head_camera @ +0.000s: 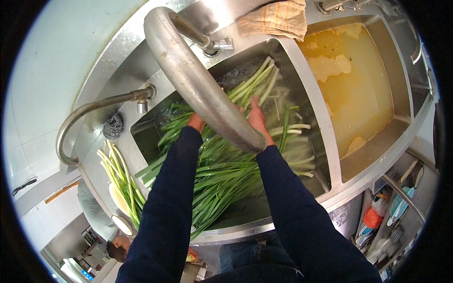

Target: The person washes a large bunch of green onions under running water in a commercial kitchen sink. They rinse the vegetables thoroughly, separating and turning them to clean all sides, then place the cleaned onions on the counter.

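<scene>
Long green scallions (pixel 226 177) with pale stalks lie in water in a steel sink basin (pixel 320 138). My right hand (pixel 257 116) grips a bunch of white stalk ends (pixel 253 83), its thumb pointing up along them. My left hand (pixel 196 122) reaches in among the green leaves at the same bunch. A thick curved metal spout (pixel 201 78) crosses over both hands and hides most of the left one, so its fingers cannot be made out. Several loose stalks (pixel 297 129) float at the basin's right side.
More scallions (pixel 122 177) rest on the left ledge near a steel-wool scourer (pixel 113 126) and a thinner tap (pixel 99 102). Cloudy yellow water (pixel 361 102) fills the right basin. A striped cloth (pixel 274 19) lies behind. Another person (pixel 95 208) stands at lower left; shelves (pixel 382 219) hold dishes at right.
</scene>
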`<state>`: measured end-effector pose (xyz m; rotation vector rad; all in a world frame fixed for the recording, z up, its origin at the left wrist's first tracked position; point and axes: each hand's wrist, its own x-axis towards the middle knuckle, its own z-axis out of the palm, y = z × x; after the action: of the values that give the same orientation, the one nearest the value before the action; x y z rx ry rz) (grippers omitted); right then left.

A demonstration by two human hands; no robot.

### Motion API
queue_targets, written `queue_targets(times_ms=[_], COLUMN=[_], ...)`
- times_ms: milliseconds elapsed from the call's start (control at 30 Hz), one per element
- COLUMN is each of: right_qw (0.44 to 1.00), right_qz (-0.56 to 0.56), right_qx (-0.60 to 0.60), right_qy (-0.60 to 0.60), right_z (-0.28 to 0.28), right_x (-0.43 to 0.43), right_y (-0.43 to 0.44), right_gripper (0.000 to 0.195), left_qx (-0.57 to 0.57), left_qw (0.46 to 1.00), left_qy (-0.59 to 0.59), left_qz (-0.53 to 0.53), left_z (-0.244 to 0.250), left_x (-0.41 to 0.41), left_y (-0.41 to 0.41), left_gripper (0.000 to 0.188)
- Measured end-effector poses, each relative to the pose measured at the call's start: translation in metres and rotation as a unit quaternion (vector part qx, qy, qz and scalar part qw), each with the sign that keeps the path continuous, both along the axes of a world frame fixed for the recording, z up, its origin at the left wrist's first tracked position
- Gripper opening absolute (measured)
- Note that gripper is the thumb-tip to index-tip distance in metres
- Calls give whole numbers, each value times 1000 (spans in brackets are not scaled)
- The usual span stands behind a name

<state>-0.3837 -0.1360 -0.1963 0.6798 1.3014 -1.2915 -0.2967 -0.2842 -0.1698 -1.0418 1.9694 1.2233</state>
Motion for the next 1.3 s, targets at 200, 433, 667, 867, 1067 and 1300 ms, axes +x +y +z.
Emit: queue_targets(times_ms=[200,433,667,867,1067,1300], right_qw=[957,977,987,967,956,994], right_qz=[-150,-111,-116,-198,-156,-58], right_qx=[-240,-181,-111,-150,-239,-97], right_qy=[-63,3,-16,-50,-62,3], right_z=[-9,-32,-3,-27,-13,5], right_x=[18,4,9,-12,-2,-13], right_y=[32,35,0,19,28,2], right_gripper=[94,81,62,60,62,69], left_qx=[15,-155,-114,-218,-443,-460], left_qw=[969,981,977,946,877,857], left_qy=[149,73,27,135,152,139], left_qz=[197,91,179,197,105,187], left_z=[14,20,-5,28,12,0], left_x=[51,12,-29,-45,-34,-33], left_y=[61,52,22,135,119,85], left_gripper=[79,86,99,80,67,79])
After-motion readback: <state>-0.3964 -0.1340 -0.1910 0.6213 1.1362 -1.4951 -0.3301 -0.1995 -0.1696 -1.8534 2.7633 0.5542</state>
